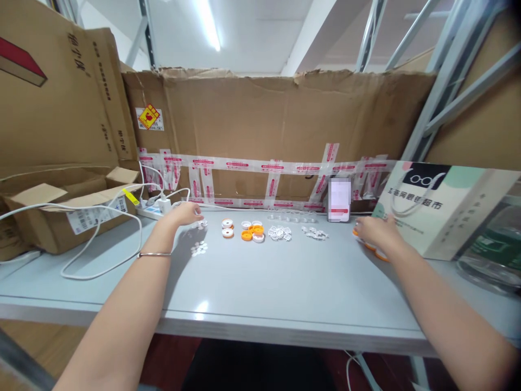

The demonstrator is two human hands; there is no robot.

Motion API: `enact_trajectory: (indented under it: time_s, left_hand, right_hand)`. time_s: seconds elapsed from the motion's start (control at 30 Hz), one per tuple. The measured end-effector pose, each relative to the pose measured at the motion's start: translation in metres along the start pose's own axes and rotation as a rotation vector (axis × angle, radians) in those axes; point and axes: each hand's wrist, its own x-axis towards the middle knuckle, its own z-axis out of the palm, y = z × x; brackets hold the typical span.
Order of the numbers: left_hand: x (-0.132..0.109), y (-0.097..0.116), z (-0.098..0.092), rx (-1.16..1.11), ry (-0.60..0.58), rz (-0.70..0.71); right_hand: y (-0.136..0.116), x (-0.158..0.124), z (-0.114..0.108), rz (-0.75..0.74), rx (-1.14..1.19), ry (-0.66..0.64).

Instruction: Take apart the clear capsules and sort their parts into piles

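At the back left of the table, my left hand (186, 214) has its fingers curled together above a few small white pieces (201, 224). Whether something is pinched there is too small to see. A heap of flat white bits (199, 248) lies nearer to me. At the right, my right hand (376, 230) curls its fingers over an orange round piece (355, 232), which it partly covers. Another orange round piece (381, 255) shows under the wrist. Between my hands stand white-and-orange round pieces (227, 233), a pile of orange and white rings (253, 232), white wheel-like parts (279, 233) and small clear parts (315, 233).
A phone (339, 200) leans upright against the cardboard (260, 119) at the back. A paper bag (435, 209) and a large clear bottle (494, 244) stand right. On the left are an open carton (73, 209), a power strip (152, 210) and looping white cables (101, 276).
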Motion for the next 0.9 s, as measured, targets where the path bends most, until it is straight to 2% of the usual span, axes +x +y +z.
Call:
enact_trajectory:
  time_s: [0.23,0.3,0.43,0.5,0.7,0.9]
  left_hand:
    - [-0.001,-0.001,-0.002,-0.012,0.017,-0.015]
    - [-0.002,-0.002,-0.003,-0.012,0.027,-0.023]
    - [-0.004,0.001,-0.007,-0.018,0.060,-0.026]
    - [-0.006,0.005,-0.009,-0.024,0.078,-0.017]
    - [-0.011,0.018,-0.012,-0.060,0.131,0.035]
    - [-0.016,0.031,-0.017,-0.121,0.212,0.085]
  right_hand:
    - [-0.022,-0.012,-0.016,-0.103,0.132,-0.011]
    - [-0.032,-0.019,-0.021,-0.179,0.229,-0.076]
    - [-0.059,-0.038,-0.028,-0.369,0.454,-0.318]
    - [-0.077,-0.049,-0.030,-0.468,0.500,-0.362]
    - [-0.141,-0.081,-0.027,-0.620,0.714,-0.259]
    - [-0.189,-0.095,-0.020,-0.658,0.902,-0.233]
